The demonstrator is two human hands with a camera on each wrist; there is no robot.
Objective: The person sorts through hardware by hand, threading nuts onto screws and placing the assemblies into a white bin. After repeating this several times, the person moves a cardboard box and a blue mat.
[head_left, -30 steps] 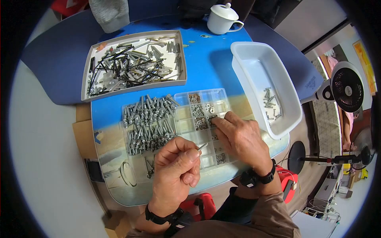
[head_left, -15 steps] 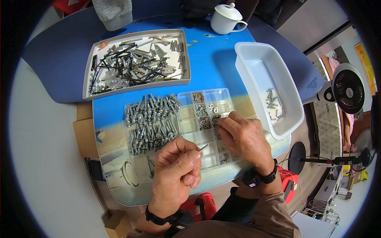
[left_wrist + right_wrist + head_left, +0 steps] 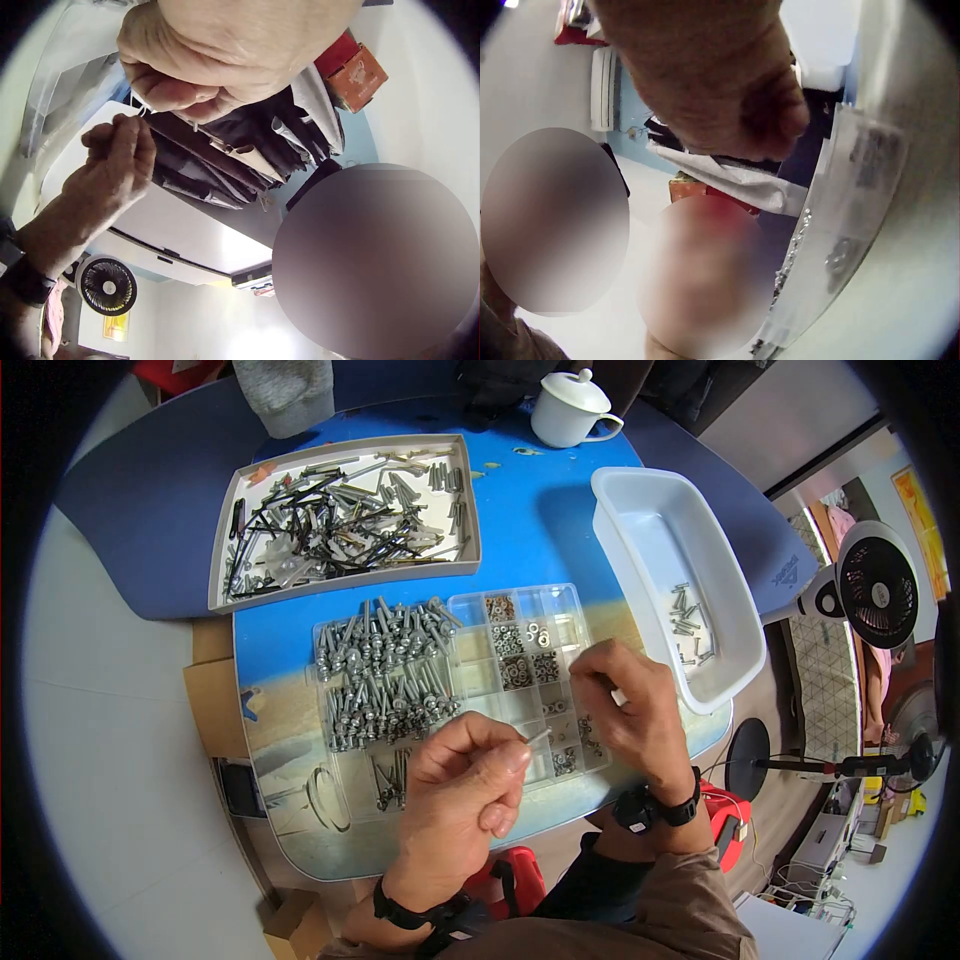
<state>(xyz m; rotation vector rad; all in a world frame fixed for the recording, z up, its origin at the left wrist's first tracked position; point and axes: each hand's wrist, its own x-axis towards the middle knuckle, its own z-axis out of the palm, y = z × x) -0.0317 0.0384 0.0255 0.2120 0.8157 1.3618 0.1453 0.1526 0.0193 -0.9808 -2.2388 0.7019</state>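
Note:
My left hand (image 3: 460, 790) pinches a small metal screw (image 3: 541, 737) between thumb and forefinger, its shank sticking out to the right. The right hand (image 3: 640, 710) hovers over the right edge of a clear compartment box (image 3: 475, 695), fingers curled in and fingertips drawn together. I cannot tell whether a small part lies between them. Small nuts (image 3: 545, 665) and washers (image 3: 538, 635) lie in that box's compartments. Many bolts with washers (image 3: 390, 700) fill its left side, and a few longer screws (image 3: 390, 778) lie in a near compartment, partly behind the left hand.
A shallow cardboard tray (image 3: 473, 510) of mixed screws and ties lies at the back left. To the right stands a white plastic tub (image 3: 640, 560) with several screws (image 3: 685, 610) inside. A lidded white mug (image 3: 570, 415) is at the back. A fan (image 3: 878, 582) stands beyond the table.
The right hand has lifted away from the nut compartment and moved right and nearer, uncovering the nuts. The left hand has shifted slightly right with the screw still pinched.

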